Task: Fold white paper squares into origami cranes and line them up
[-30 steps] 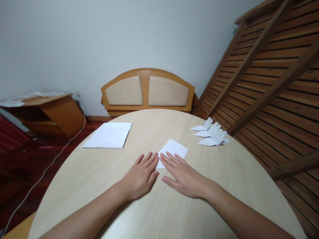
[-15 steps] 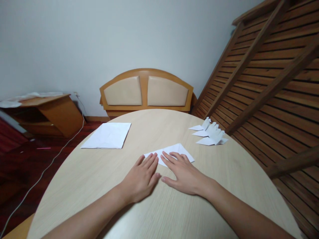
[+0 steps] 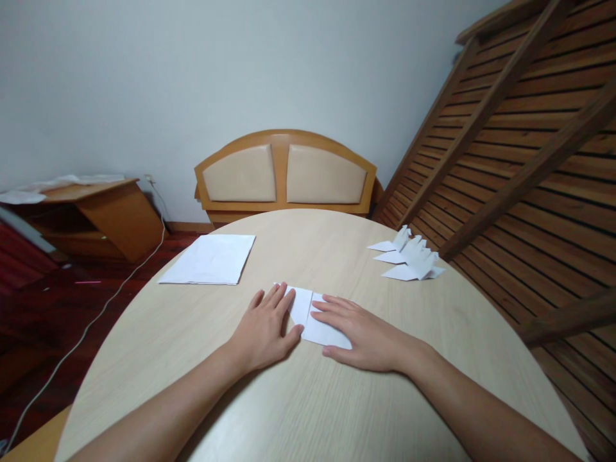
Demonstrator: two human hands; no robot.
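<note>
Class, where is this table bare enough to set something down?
Bare: far middle of the table, between flat paper and folded figures; near middle, between the forearms. Crowded: centre, where left hand and right hand touch the folded sheet.

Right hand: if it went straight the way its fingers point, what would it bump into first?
Probably the left hand, on its thumb side. The right hand would cross the folded paper to get there, though exact heights are hard to judge.
</note>
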